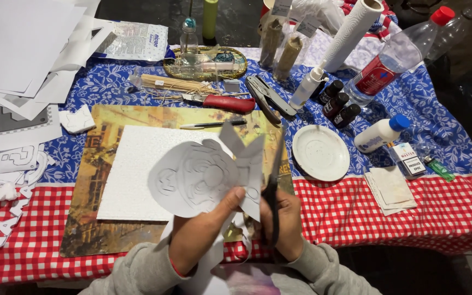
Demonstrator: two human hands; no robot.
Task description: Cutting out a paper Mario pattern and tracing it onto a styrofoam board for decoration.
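Observation:
My left hand (206, 226) pinches a rounded white paper cutout (192, 177) with embossed lines, held up over the table's near edge. My right hand (288, 221) grips black scissors (272, 188), blades pointing up and away, set against the cutout's right edge where a jagged paper flap (247, 150) sticks up. Beneath lies a white textured sheet (137, 169) on a yellowish picture board (105, 218).
A white plate (320, 153), dark small bottles (338, 105), a glue bottle (381, 133), a clear water bottle (394, 57), a paper roll (350, 33), a red-handled knife (225, 102) and pliers (269, 97) lie behind. Paper sheets (17, 49) and scraps (6, 218) are left.

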